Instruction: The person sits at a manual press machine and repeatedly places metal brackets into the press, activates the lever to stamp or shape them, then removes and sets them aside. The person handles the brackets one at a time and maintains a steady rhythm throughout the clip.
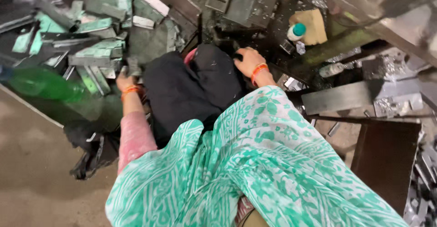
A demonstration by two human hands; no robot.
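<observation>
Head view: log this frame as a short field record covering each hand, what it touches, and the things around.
left hand: at the edge of the pile of flat metal pieces, fingers on one piece; grip unclear
right hand: resting on the dark machine bed past the black cloth; holding nothing visible
wrists: orange bangles on both
clothing: green-and-white patterned fabric
nearby: green plastic bottle, small white bottle with teal cap, yellow sponge block
</observation>
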